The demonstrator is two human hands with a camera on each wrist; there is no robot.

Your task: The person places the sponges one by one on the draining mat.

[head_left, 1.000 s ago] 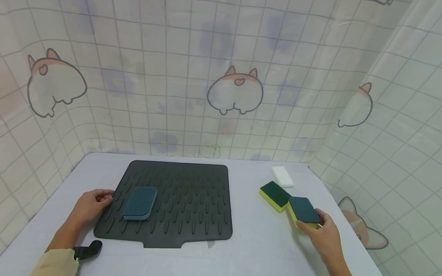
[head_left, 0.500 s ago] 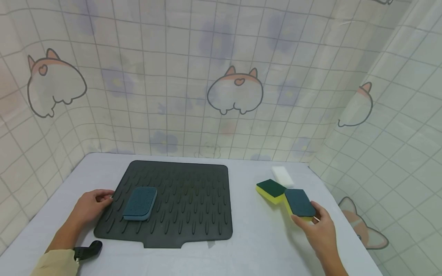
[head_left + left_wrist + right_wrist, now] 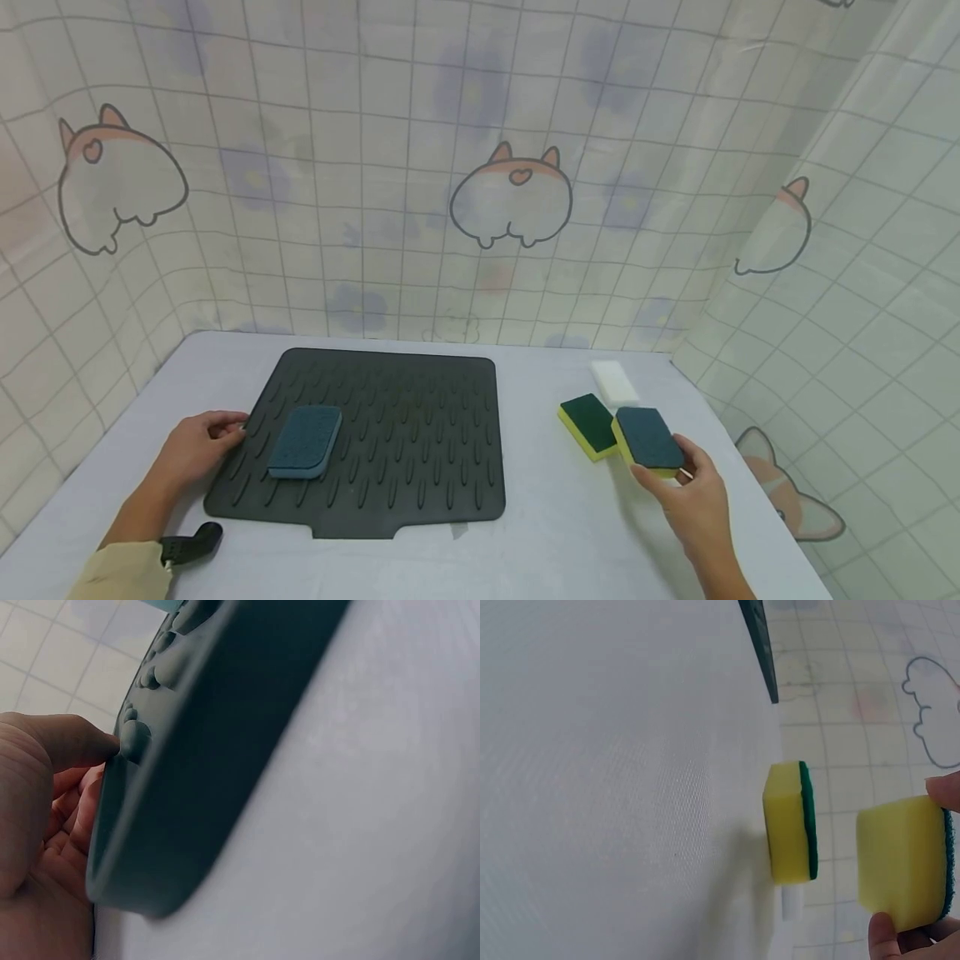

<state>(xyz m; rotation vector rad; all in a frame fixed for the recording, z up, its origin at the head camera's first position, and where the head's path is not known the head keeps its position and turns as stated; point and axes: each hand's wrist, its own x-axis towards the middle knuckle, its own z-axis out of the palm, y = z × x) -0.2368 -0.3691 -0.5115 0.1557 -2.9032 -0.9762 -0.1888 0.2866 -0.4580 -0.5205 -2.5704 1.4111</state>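
Note:
A yellow sponge [image 3: 647,439] with a dark green scouring top is held between thumb and fingers of my right hand [image 3: 693,492]. It stands off the table in the right wrist view, its yellow side [image 3: 900,859] facing the camera. Just left of it a second yellow-and-green sponge [image 3: 588,425] lies on the table, green side up. My left hand [image 3: 197,450] pinches the left edge of a dark ridged rubber mat [image 3: 420,417]; in the left wrist view one fingertip presses on the mat's raised rim [image 3: 142,832], the other fingers curled beside it.
A blue sponge [image 3: 306,442] lies on the mat's left part. Behind the yellow sponges is a white block [image 3: 614,383]. The white-covered table [image 3: 540,533] is bounded by patterned curtain [image 3: 510,292] at the back and both sides.
The right hand has moved the held sponge slightly left and away from the person. The second sponge has shifted a little left, tilting up midway and lying flat now. The left hand stays still.

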